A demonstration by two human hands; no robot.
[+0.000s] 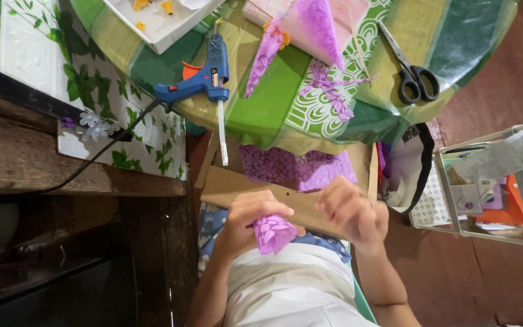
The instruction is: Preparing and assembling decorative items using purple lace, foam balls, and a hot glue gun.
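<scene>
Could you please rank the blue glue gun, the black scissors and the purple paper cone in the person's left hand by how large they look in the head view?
1. Blue glue gun, largest.
2. Black scissors.
3. Purple paper cone in the left hand, smallest, though partly hidden and nearer the camera.

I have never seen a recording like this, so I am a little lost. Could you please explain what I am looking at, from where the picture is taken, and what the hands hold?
There is no machine here: a person works with two bare hands. The single picture comes from a camera worn on the person's head, looking down.

The left hand has its grip closed around a small purple paper cone. The right hand is beside it, fingers curled; whether it holds anything cannot be seen.

Above them is a round table with a green patterned cover. On it lie a blue glue gun, black scissors, more purple cones and a white tray. A cardboard box with purple paper stands between table and hands.
</scene>
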